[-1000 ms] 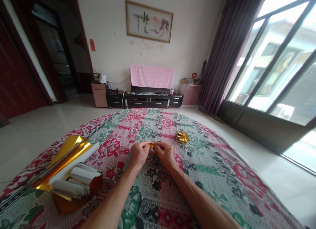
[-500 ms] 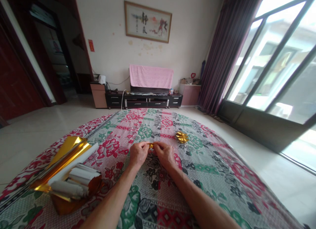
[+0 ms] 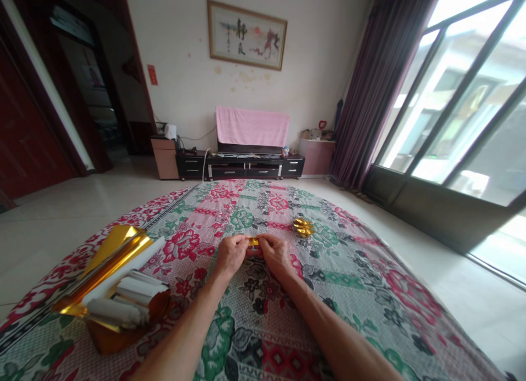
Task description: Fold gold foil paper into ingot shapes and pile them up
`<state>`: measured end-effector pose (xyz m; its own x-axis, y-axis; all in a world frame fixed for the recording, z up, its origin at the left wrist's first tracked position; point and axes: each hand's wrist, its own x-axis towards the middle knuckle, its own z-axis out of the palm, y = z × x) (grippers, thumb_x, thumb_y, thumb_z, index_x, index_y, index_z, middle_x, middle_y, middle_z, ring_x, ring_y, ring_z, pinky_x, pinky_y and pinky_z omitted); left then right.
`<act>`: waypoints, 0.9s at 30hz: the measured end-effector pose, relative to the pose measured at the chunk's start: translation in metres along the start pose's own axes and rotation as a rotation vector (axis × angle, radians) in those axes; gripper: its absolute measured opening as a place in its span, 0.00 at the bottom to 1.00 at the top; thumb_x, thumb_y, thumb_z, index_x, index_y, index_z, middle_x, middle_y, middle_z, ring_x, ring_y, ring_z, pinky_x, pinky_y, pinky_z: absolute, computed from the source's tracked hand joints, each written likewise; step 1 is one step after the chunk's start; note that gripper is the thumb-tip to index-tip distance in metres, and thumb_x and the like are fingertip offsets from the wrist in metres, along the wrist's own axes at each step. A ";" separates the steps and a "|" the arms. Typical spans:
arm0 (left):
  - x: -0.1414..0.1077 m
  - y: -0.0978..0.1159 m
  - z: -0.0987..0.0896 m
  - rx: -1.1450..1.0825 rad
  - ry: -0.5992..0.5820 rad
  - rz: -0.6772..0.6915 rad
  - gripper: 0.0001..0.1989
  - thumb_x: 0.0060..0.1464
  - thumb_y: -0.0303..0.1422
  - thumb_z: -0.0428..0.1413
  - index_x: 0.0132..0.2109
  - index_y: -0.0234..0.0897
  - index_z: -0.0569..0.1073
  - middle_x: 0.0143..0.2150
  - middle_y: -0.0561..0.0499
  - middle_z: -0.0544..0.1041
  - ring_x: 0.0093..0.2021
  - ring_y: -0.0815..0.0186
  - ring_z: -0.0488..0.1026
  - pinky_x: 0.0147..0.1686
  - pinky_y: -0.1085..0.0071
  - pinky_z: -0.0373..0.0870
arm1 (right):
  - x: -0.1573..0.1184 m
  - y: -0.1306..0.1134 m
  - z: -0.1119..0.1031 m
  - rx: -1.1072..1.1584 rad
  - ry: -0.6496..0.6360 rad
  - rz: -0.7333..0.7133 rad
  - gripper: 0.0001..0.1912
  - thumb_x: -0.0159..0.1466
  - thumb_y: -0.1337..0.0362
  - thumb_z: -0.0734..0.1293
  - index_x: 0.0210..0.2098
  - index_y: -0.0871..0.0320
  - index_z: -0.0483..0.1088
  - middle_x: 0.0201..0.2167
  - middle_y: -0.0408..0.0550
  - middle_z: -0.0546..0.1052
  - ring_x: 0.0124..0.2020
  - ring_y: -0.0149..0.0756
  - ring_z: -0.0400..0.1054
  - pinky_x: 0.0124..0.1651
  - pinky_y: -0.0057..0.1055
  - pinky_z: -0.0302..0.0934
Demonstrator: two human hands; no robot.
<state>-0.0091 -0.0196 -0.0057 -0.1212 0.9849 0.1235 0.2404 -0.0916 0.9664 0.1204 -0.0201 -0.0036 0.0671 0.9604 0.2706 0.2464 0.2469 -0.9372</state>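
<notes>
Between my two hands is a small piece of gold foil paper (image 3: 253,242), pinched at both ends. My left hand (image 3: 230,254) grips its left end with thumb and fingers closed. On the other end, my right hand (image 3: 276,254) pinches in the same way. Both hands are just above the flowered cloth, and the fingers cover most of the piece. A crumpled or folded gold foil piece (image 3: 303,227) lies a little beyond my right hand. To the left rest gold foil sheets (image 3: 119,257), partly rolled, with several white-backed rolled papers (image 3: 139,288) on them.
A patterned floral cloth (image 3: 349,315) covers the round table under my arms. Past it stand a low black TV cabinet (image 3: 246,171) and a screen under a pink cloth (image 3: 252,126). Purple curtains (image 3: 365,85) and a large window are on the right.
The hands have drawn slightly apart, so more of the gold foil paper shows between the fingers. The other foil pieces lie where they were.
</notes>
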 end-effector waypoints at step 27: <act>-0.003 0.007 0.002 -0.314 0.066 -0.129 0.12 0.40 0.31 0.56 0.35 0.32 0.77 0.32 0.47 0.79 0.32 0.63 0.75 0.28 0.73 0.70 | -0.003 0.003 0.000 -0.051 -0.035 -0.068 0.18 0.58 0.57 0.59 0.32 0.62 0.75 0.21 0.43 0.74 0.22 0.31 0.65 0.24 0.22 0.57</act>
<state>-0.0054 -0.0227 0.0007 -0.1956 0.9807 -0.0003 -0.0876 -0.0172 0.9960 0.1213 -0.0219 -0.0070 0.0152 0.9456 0.3248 0.2985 0.3058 -0.9041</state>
